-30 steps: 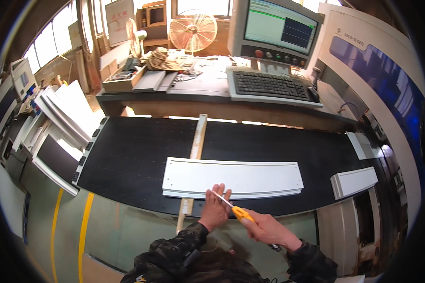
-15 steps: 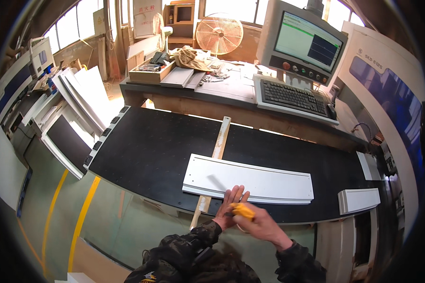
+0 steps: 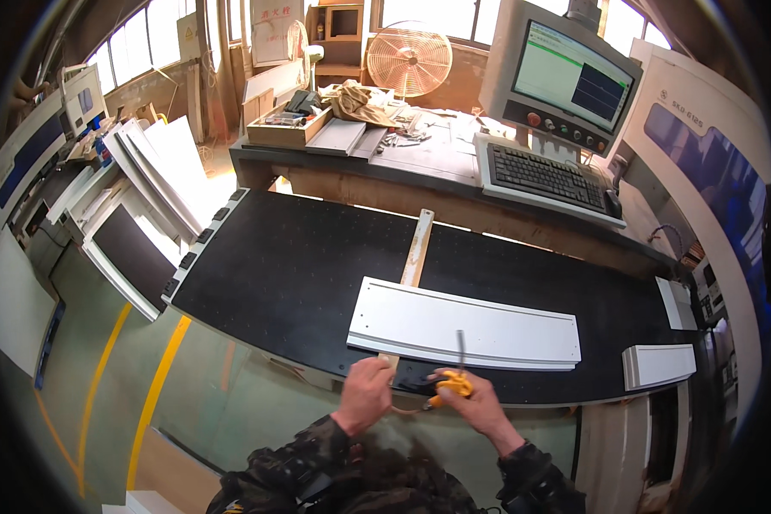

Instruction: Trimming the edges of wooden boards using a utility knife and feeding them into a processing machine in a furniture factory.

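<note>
Gripping yellow-handled tool (image 3: 458, 383) in right hand (image 3: 483, 411), shaft over white panels (image 3: 480, 330) on near side of black counter (image 3: 300, 257). Left hand (image 3: 366, 394) apart, curled beside wooden strip (image 3: 417, 250); cannot tell if holding anything.

Caged fan (image 3: 409, 60) left of monitor (image 3: 550, 73)

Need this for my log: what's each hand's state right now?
Left hand: fingers curled closed; contents, if any, hidden.
Right hand: closed around a yellow-handled, grey-shafted screwdriver.
</note>
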Demonstrator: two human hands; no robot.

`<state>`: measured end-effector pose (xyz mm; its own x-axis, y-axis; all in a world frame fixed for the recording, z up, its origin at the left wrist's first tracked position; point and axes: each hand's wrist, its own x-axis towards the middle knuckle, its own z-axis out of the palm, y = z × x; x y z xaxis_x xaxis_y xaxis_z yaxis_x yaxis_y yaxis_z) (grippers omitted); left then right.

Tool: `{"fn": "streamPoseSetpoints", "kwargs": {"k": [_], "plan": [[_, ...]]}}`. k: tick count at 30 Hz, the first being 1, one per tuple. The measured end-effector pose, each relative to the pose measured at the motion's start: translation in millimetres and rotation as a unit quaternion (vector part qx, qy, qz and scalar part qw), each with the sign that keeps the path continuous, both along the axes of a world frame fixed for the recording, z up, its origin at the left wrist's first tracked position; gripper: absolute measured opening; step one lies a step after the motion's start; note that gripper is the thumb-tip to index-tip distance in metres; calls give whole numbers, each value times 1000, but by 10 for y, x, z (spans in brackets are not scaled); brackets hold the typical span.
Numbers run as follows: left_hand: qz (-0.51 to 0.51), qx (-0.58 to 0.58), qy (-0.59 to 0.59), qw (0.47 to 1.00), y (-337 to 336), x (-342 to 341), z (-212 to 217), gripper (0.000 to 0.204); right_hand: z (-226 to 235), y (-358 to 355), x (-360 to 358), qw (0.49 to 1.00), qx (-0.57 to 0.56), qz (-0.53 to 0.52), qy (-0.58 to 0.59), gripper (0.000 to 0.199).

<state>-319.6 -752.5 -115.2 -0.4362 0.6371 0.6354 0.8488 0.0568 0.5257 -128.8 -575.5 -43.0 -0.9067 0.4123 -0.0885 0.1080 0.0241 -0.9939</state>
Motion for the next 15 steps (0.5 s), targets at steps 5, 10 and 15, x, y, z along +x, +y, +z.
{"fn": "streamPoseSetpoints", "kwargs": {"k": [5,10,15], "plan": [[43,0,-15,999,-695,-181,-51,18,-308,-369,-546,996,-24,76,-47,42],[129,26,-31,991,-934,-387,100,22,-677,-483,-834,959,267,79,53,40],[133,94,-68,984,-877,-30,843,22,-838,-314,-635,950,306,56,-23,43]]}}
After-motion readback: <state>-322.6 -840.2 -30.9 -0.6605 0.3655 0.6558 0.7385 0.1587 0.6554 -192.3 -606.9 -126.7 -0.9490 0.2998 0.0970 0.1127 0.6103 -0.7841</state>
